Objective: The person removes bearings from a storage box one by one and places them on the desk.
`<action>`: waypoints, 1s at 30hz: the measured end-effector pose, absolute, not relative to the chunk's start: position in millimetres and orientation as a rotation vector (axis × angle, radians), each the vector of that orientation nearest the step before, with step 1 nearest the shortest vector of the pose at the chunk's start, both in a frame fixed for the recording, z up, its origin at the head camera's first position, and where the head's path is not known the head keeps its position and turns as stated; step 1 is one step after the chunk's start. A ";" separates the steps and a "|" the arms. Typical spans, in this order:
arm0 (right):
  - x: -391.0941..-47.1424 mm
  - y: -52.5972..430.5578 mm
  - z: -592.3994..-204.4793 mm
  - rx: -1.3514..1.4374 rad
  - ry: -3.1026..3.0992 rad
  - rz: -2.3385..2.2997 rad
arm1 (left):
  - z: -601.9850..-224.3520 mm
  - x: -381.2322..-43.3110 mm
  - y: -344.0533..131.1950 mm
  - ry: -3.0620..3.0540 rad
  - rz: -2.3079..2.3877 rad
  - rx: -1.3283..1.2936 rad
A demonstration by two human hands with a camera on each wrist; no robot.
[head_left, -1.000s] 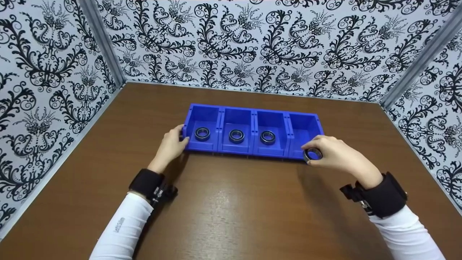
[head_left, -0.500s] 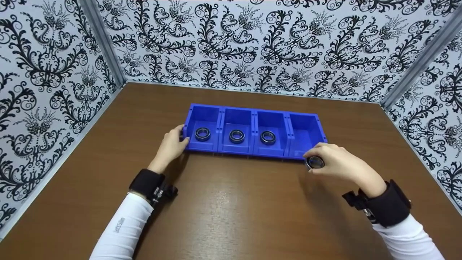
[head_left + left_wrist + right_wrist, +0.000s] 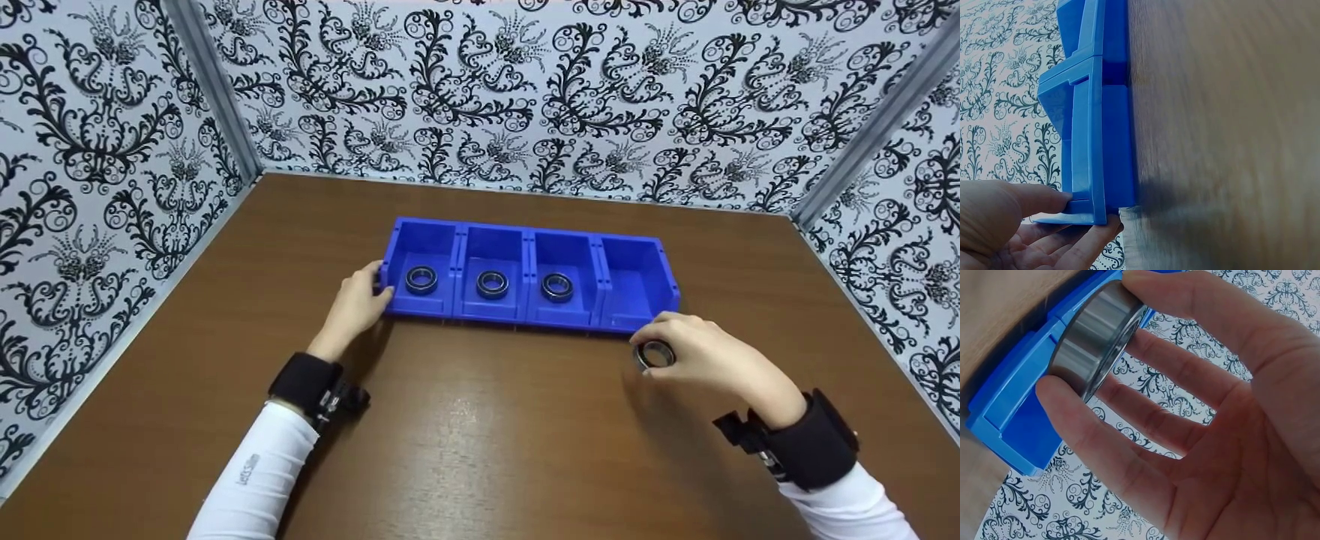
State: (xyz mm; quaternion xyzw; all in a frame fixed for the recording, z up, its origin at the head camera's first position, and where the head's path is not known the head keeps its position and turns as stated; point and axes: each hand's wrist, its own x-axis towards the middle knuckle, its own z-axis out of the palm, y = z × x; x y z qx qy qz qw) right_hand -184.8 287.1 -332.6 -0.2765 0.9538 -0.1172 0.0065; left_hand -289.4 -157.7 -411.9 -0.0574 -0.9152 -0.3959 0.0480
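My right hand (image 3: 701, 349) pinches a ball bearing (image 3: 655, 355) between thumb and fingertips, in front of the right end of a blue divided bin (image 3: 480, 310). In the right wrist view the bearing (image 3: 1095, 334) shows its smooth steel outer ring, with the thumb at one edge and a forefinger at the other. My left hand (image 3: 356, 307) grips the bin's left end wall; in the left wrist view the thumb lies inside the wall (image 3: 1081, 208) and the fingers outside. One bearing lies flat in each of the three left compartments: left (image 3: 421, 280), second (image 3: 492, 285), third (image 3: 557, 287). The rightmost compartment (image 3: 634, 289) holds nothing.
The bin stands on a brown wooden table (image 3: 465, 420). Behind and at both sides rise panels with a black-and-white floral pattern (image 3: 510, 97), joined by grey metal posts (image 3: 217, 90). Black camera straps (image 3: 806, 442) circle both wrists.
My right hand has drawn the bearing back from over the front edge of the rightmost compartment, toward me and slightly right. The left hand keeps its grip on the bin.
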 end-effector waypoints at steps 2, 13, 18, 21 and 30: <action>-183.1 286.9 -333.8 -0.867 2.983 -0.371 | -411.8 -289.4 -157.8 -2.790 -1.207 -0.177; -175.7 285.9 -340.3 -0.867 2.970 -0.368 | -412.1 -288.4 -157.0 -2.763 -1.225 -0.177; -173.8 286.4 -344.9 -0.864 2.954 -0.367 | -412.2 -288.7 -157.1 -2.759 -1.230 -0.177; -172.6 287.0 -347.9 -0.888 2.943 -0.365 | -412.2 -288.5 -157.3 -2.758 -1.236 -0.179; -166.5 287.5 -353.9 -0.905 2.929 -0.380 | -412.1 -289.2 -157.2 -2.775 -1.231 -0.180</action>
